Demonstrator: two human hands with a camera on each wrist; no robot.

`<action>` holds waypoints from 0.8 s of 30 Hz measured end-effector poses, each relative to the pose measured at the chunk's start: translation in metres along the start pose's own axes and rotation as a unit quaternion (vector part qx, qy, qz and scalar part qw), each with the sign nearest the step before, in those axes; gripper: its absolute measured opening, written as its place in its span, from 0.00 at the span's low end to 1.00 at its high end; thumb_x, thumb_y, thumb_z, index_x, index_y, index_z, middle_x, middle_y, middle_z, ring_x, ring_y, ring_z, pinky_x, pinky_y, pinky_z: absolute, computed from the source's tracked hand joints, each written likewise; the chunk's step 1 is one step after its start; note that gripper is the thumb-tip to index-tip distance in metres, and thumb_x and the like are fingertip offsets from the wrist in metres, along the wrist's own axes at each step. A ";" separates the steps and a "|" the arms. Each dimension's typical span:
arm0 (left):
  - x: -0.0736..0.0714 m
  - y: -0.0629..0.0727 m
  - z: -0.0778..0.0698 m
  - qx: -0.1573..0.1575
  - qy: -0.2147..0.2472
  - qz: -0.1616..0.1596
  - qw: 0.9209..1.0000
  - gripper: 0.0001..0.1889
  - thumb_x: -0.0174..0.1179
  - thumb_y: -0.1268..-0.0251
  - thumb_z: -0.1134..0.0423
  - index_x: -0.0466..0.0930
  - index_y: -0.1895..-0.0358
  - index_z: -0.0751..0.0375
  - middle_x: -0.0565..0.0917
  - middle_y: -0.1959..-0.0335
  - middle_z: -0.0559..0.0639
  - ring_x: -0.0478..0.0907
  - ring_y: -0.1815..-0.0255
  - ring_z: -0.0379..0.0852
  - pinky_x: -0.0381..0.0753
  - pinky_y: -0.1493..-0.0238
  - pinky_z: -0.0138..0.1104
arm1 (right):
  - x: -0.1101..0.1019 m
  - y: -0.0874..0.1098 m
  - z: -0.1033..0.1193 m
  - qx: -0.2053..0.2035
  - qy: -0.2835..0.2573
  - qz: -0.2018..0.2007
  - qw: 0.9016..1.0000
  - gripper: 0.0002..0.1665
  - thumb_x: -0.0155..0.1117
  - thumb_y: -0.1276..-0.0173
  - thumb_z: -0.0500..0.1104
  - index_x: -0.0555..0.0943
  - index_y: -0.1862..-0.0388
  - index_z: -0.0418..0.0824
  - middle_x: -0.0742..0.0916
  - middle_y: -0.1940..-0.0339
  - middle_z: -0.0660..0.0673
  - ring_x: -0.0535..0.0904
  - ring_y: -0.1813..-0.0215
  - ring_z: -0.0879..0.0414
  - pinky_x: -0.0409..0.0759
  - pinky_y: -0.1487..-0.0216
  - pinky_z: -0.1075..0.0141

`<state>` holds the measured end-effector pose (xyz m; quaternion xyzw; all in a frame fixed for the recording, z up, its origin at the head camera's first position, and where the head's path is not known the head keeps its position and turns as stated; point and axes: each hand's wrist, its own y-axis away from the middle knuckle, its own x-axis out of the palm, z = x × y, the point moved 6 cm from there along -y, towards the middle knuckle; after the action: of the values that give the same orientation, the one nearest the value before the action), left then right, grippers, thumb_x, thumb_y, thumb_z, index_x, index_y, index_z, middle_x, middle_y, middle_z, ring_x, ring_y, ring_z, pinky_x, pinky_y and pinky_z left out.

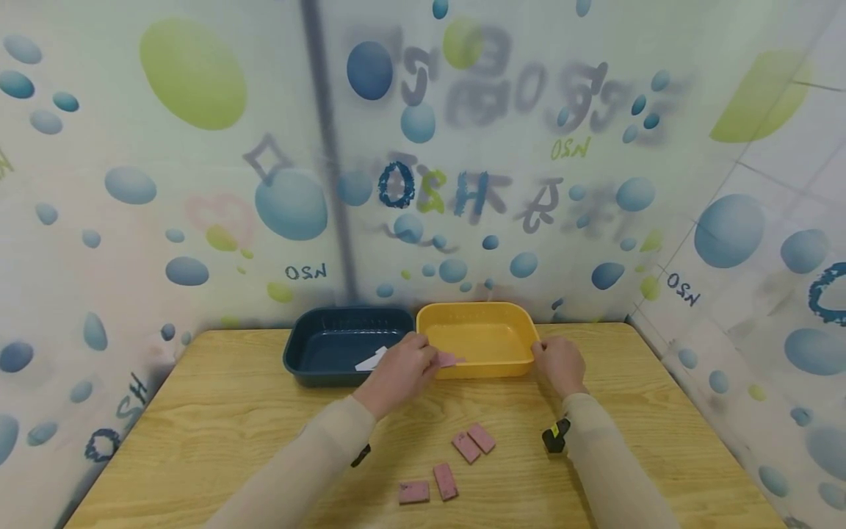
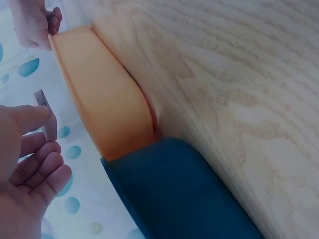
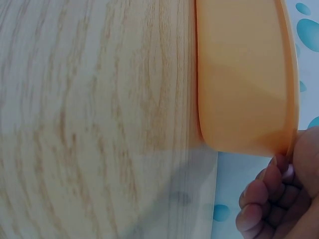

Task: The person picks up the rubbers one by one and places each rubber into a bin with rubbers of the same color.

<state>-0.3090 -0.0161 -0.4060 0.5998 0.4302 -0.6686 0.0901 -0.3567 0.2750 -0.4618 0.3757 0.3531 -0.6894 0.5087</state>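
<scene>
My left hand (image 1: 406,367) pinches a small flat pink tile (image 2: 48,117) between thumb and fingers. In the head view it is over the near left corner of the yellow tray (image 1: 476,369), where pink (image 1: 447,358) shows beside the fingers. With thumb and curled fingers, my right hand (image 1: 560,364) grips the rim at the right end of that tray, as the right wrist view also shows. Several pink rectangular tiles (image 1: 445,481) with small dark marks lie on the table nearer to me.
A dark blue tray (image 1: 317,378) stands against the yellow one on its left, with white pieces (image 1: 371,359) inside, partly behind my left hand. Both are at the back of the wooden table (image 1: 231,426), before a patterned curtain (image 1: 218,162). A black device (image 1: 556,436) sits at my right wrist.
</scene>
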 end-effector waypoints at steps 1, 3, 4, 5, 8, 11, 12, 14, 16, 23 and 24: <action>0.001 -0.001 0.001 -0.006 0.002 0.005 1.000 0.04 0.69 0.31 0.63 0.88 0.63 0.60 0.76 0.69 0.48 0.73 0.64 0.44 0.81 0.62 0.34 | 0.000 0.000 0.000 0.003 0.001 0.000 1.000 0.27 0.51 0.26 0.42 0.68 0.89 0.44 0.70 0.86 0.49 0.66 0.78 0.53 0.61 0.75 0.64; 0.003 -0.004 0.004 -0.017 0.007 0.012 1.000 0.05 0.68 0.30 0.63 0.88 0.63 0.61 0.76 0.69 0.48 0.73 0.64 0.44 0.81 0.62 0.35 | 0.001 0.000 0.000 0.008 0.002 0.004 1.000 0.26 0.51 0.26 0.42 0.68 0.89 0.44 0.70 0.85 0.49 0.67 0.77 0.53 0.61 0.74 0.64; 0.004 -0.006 0.006 -0.022 0.010 0.015 1.000 0.05 0.68 0.30 0.63 0.88 0.63 0.61 0.77 0.69 0.49 0.73 0.64 0.45 0.81 0.62 0.35 | 0.001 0.000 0.000 0.009 0.003 0.005 1.000 0.26 0.51 0.26 0.42 0.69 0.89 0.44 0.71 0.85 0.49 0.67 0.77 0.53 0.62 0.74 0.64; 0.005 -0.007 0.007 -0.026 0.011 0.018 0.999 0.06 0.68 0.30 0.62 0.88 0.63 0.61 0.77 0.69 0.49 0.73 0.64 0.45 0.81 0.62 0.35 | 0.001 0.000 0.000 0.011 0.003 0.006 1.000 0.26 0.51 0.26 0.42 0.69 0.88 0.44 0.71 0.85 0.49 0.67 0.77 0.52 0.62 0.74 0.64; 0.009 -0.011 0.011 -0.037 0.007 0.027 0.999 0.07 0.67 0.29 0.62 0.88 0.63 0.62 0.76 0.70 0.49 0.72 0.66 0.45 0.80 0.63 0.35 | 0.000 0.000 0.000 0.009 0.002 0.006 1.000 0.26 0.51 0.26 0.42 0.69 0.88 0.44 0.71 0.85 0.49 0.67 0.77 0.53 0.62 0.74 0.64; 0.012 -0.016 0.014 -0.049 0.007 0.041 0.998 0.06 0.67 0.30 0.63 0.89 0.63 0.62 0.76 0.71 0.49 0.71 0.68 0.44 0.78 0.65 0.34 | 0.000 0.000 0.000 0.004 0.000 0.002 1.000 0.26 0.51 0.26 0.42 0.68 0.89 0.44 0.69 0.86 0.49 0.66 0.78 0.53 0.61 0.75 0.64; 0.012 -0.017 0.014 -0.053 0.007 0.044 0.998 0.07 0.67 0.29 0.63 0.89 0.64 0.62 0.75 0.71 0.49 0.70 0.68 0.44 0.77 0.66 0.34 | 0.000 0.000 0.000 0.003 0.000 0.001 1.000 0.26 0.51 0.26 0.42 0.67 0.89 0.44 0.69 0.86 0.49 0.65 0.78 0.53 0.60 0.75 0.64; 0.013 -0.020 0.016 -0.060 0.005 0.050 0.997 0.07 0.66 0.29 0.63 0.88 0.65 0.63 0.75 0.72 0.49 0.68 0.70 0.44 0.76 0.68 0.34 | 0.000 0.000 0.000 0.001 0.000 -0.001 1.000 0.27 0.51 0.26 0.42 0.67 0.89 0.45 0.68 0.86 0.50 0.65 0.79 0.53 0.60 0.76 0.64; 0.013 -0.023 0.017 -0.064 -0.001 0.052 0.997 0.08 0.66 0.28 0.64 0.88 0.65 0.63 0.75 0.73 0.50 0.68 0.70 0.45 0.77 0.68 0.35 | 0.000 0.000 0.000 0.001 0.001 -0.001 1.000 0.27 0.51 0.26 0.42 0.67 0.89 0.45 0.68 0.86 0.50 0.65 0.79 0.54 0.60 0.76 0.65; 0.015 -0.032 0.020 -0.075 -0.009 0.067 0.995 0.08 0.63 0.26 0.64 0.88 0.63 0.64 0.78 0.70 0.53 0.74 0.67 0.48 0.82 0.64 0.39 | 0.000 0.000 0.000 0.005 0.001 0.004 1.000 0.27 0.51 0.26 0.42 0.67 0.89 0.45 0.68 0.86 0.50 0.65 0.79 0.53 0.60 0.76 0.65; 0.015 -0.034 0.020 -0.077 -0.011 0.072 0.994 0.09 0.62 0.25 0.64 0.88 0.62 0.64 0.78 0.70 0.53 0.74 0.66 0.48 0.83 0.62 0.40 | 0.000 0.000 0.000 0.006 0.001 0.005 1.000 0.27 0.51 0.26 0.42 0.67 0.89 0.45 0.68 0.86 0.49 0.65 0.79 0.53 0.60 0.76 0.65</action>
<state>-0.3489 -0.0032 -0.4054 0.6132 0.4348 -0.6320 0.1884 -0.3570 0.2754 -0.4616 0.3811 0.3472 -0.6886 0.5099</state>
